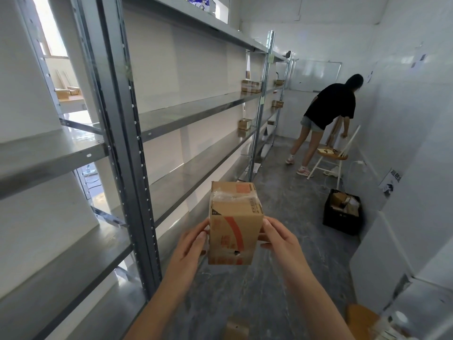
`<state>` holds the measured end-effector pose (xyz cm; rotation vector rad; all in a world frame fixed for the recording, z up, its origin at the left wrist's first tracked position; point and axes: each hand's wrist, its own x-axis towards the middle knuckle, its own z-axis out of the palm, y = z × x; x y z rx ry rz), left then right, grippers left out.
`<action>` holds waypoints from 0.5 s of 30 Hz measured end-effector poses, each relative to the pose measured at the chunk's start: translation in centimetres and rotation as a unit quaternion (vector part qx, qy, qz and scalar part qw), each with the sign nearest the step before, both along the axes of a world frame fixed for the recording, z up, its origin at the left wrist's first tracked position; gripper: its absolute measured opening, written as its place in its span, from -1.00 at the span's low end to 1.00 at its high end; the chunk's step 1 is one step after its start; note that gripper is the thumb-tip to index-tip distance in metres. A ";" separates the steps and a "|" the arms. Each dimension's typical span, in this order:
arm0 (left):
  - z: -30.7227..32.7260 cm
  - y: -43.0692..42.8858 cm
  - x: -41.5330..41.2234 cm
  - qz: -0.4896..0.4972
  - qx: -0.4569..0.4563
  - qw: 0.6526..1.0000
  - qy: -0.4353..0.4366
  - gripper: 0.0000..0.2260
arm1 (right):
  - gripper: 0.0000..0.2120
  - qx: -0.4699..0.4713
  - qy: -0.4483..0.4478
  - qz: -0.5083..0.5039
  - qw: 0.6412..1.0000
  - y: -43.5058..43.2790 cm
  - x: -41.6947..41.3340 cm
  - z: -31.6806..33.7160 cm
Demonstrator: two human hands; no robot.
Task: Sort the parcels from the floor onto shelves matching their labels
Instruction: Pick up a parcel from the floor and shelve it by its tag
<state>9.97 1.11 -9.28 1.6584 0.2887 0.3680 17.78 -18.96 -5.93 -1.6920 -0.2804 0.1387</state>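
I hold a small brown cardboard parcel with red print and clear tape upright in front of me, above the floor. My left hand grips its left side and my right hand grips its right side. Grey metal shelves run along my left. Several small parcels sit on the far ends of the shelves. No label is readable on the held parcel from here.
A black crate with parcels stands on the floor by the right wall. Farther down the aisle a person bends over a wooden chair. Another parcel lies on the floor near my feet. White walls close the right side.
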 end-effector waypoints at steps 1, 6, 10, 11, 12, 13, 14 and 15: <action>0.0 0.0 0.0 0.008 -0.002 1.000 0.006 -0.65 | -0.76 -0.003 -0.004 -0.003 1.000 0.1 0.0 0.1; -0.1 0.3 -0.3 0.007 -0.075 0.997 0.036 -0.71 | -0.72 -0.007 0.004 0.001 1.000 0.4 -0.2 0.0; -0.4 0.4 -0.7 0.004 -0.111 0.993 0.033 -0.61 | -0.58 0.001 0.009 0.010 1.000 0.6 -0.2 -0.5; -0.3 0.3 -0.8 0.007 -0.114 0.993 0.028 -0.61 | -0.57 0.002 0.012 0.016 1.000 0.7 -0.3 -0.6; -0.3 0.2 -0.8 0.011 -0.112 0.993 0.025 -0.63 | -0.57 0.003 0.014 0.021 1.000 0.8 -0.2 -0.8; -0.2 0.0 -0.8 0.017 -0.109 0.994 0.022 -0.67 | -0.57 0.004 0.015 0.024 1.000 0.9 -0.2 -0.9; -0.2 -0.2 -0.9 0.024 -0.103 0.994 0.022 -0.72 | -0.57 0.002 0.015 0.028 1.000 0.9 -0.2 -1.1; -0.1 -0.5 -1.0 0.029 -0.096 0.995 0.023 -0.76 | -0.56 -0.001 0.014 0.031 0.999 1.0 -0.2 -1.2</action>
